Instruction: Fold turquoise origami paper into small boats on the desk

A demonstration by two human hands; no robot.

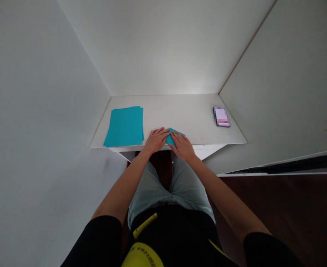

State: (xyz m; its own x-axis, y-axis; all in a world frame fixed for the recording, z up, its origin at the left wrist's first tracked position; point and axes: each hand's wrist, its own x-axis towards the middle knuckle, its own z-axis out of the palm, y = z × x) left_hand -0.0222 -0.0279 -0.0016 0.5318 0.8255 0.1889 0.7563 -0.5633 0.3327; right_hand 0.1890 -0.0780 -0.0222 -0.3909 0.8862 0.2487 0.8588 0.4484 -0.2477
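Note:
A small piece of blue folded paper (170,139) lies at the front edge of the white table, partly covered by both hands. My left hand (157,139) lies flat at its left side, fingers stretched out and fingertips on the paper. Over its right part rests my right hand (182,145), palm down, with the fingers extended and the thumb pointing left. The fingertips of the two hands nearly meet on the paper. To the left of my left hand is a stack of blue paper sheets (126,127), its edges slightly out of line.
A phone (222,116), blurred out in blocks, lies at the right end of the white table (177,109). Pale walls close in the table at the back, left and right. My legs are beneath its front edge, and a dark floor shows at lower right.

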